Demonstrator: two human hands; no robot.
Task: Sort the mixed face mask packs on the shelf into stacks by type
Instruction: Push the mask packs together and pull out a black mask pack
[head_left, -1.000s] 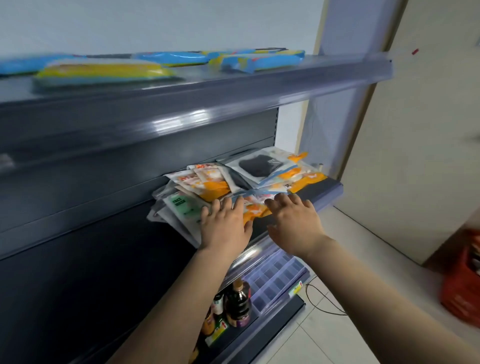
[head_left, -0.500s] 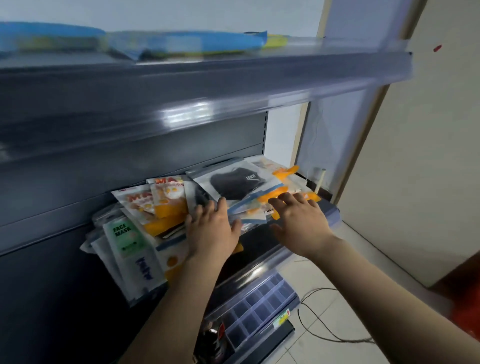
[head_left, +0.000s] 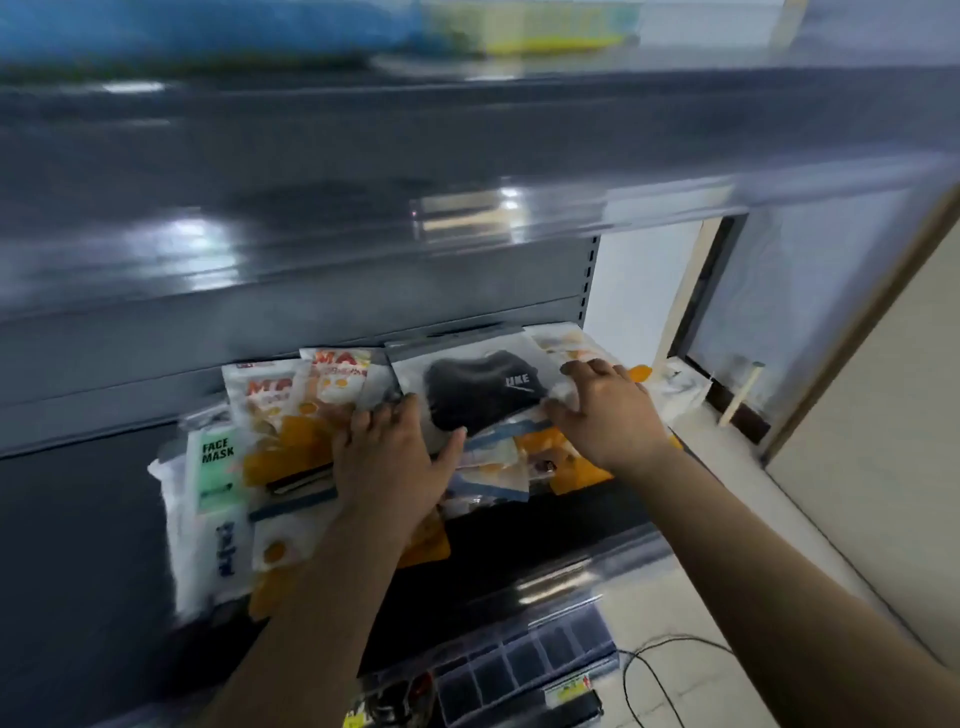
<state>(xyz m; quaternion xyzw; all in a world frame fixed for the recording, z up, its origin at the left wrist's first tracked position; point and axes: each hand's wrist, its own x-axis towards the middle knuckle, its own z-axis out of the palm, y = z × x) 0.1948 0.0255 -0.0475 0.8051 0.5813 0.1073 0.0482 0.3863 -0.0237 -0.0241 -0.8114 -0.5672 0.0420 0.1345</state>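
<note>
Hands: left hand (head_left: 387, 460) flat on packs (head_left: 291, 431) | right hand (head_left: 605, 410) pinching black-mask pack (head_left: 483, 392) edge | shelf (head_left: 519, 545)

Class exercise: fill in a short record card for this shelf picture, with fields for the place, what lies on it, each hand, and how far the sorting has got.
place: dark metal shelf
contents: mixed pile of mask packs, overlapping
top pack: clear pack with a black mask
far left: green FACE MASK pack
left hand: laid flat on the pile, thumb by the black mask pack
right hand: fingers on the black mask pack's right edge
sorting: no separate stacks yet
</note>
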